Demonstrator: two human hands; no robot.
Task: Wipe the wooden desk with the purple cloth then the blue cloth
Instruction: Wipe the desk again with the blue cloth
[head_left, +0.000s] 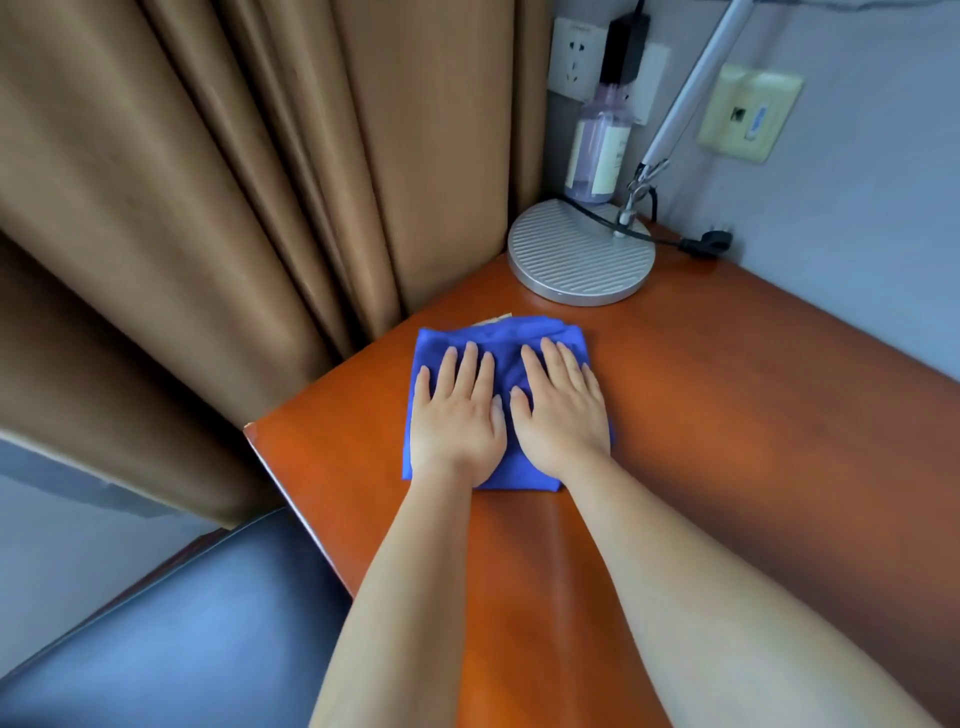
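Corner of a room: brown curtain (208, 208) hangs in heavy folds on the left, pale wall (857, 208) on the right, and the wooden desk (727, 415) runs into the angle between them. Desk top is glossy, reddish-orange, with a small chip at its near-left corner.

Blue cloth (498, 338) lies folded flat on the desk near the curtain side, just short of the lamp base. A pale tag or label peeks out at its far edge.

Left hand (457, 415) lies palm-down on the left half of the cloth, fingers straight and slightly spread. Right hand (563, 415) lies palm-down on the right half, fingers straight and close together. Thumbs nearly touch at the middle of the cloth. Both hands press flat; neither one curls round or pinches the fabric. Bare forearms reach in from the lower edge of the view.

Behind the cloth: round silver ribbed lamp base (582, 254), its metal arm (691, 93) slanting up to the right. A clear bottle (597, 150) with a pale label stands at the back corner, touching or just behind the base. Black cable (639, 234) runs across the base to a plug lying on the desk by the wall. White wall socket (576, 57) with a black adapter (623, 47) plugged in; a cream wall plate (748, 111) further right.

Dark blue padded seat (182, 623) sits lower left, beside the desk edge.
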